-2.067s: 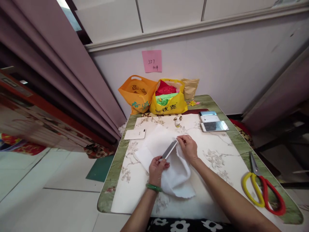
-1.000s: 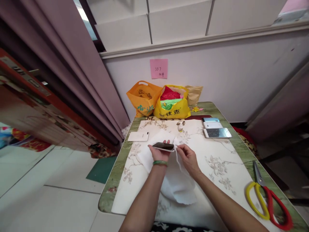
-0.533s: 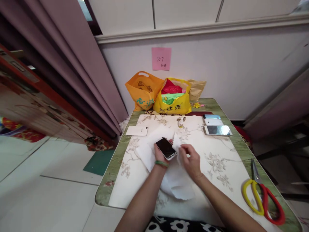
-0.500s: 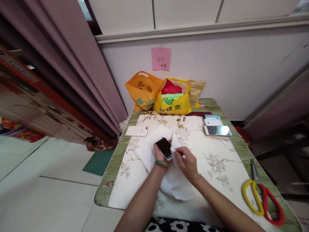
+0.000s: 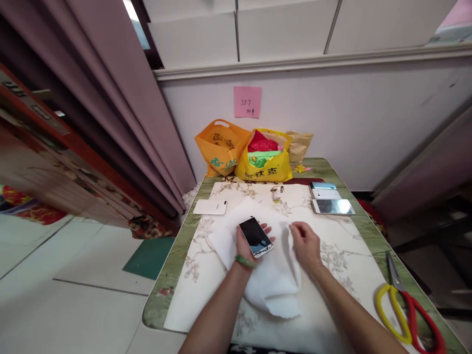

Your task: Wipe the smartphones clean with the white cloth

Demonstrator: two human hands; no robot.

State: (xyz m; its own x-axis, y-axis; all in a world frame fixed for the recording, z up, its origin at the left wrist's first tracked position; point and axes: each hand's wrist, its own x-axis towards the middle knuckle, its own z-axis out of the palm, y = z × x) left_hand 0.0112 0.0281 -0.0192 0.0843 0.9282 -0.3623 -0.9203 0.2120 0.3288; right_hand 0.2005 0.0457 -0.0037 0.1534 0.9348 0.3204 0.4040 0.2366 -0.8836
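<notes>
The phone [image 5: 255, 237] covers most of the palm of the left hand [image 5: 243, 246], which holds it, screen up, over the cloth [image 5: 271, 295]. That hand's fingers are spread beneath, tips showing past the phone's edge; its thumb is hard to make out. The right hand [image 5: 307, 246] pinches the cloth's raised edge between thumb and fingertips, which partly hide that edge. Both forearms are cut off by the bottom of the view. The small brown item just behind the bottle [image 5: 277, 195], beyond the cloth, is too small to tell.

Five phones show: the held one, a white phone [image 5: 210, 207] beyond the cloth to the left, and three side by side beyond it to the right, namely a blue phone [image 5: 324, 186], a plain phone [image 5: 326, 194] and a screen-up phone [image 5: 334, 207]. Two bags, orange bag [image 5: 221, 147] and yellow bag [image 5: 265, 169], and one pouch [image 5: 299, 146] stand farther beyond the cloth. One pair of scissors [image 5: 397, 284] lies well right of it.

The cloth ends short of the mat [image 5: 191, 300] edges; patterned mat shows to its left and, past the right forearm, towards the scissors. Green table [image 5: 157, 305] rims the mat.
</notes>
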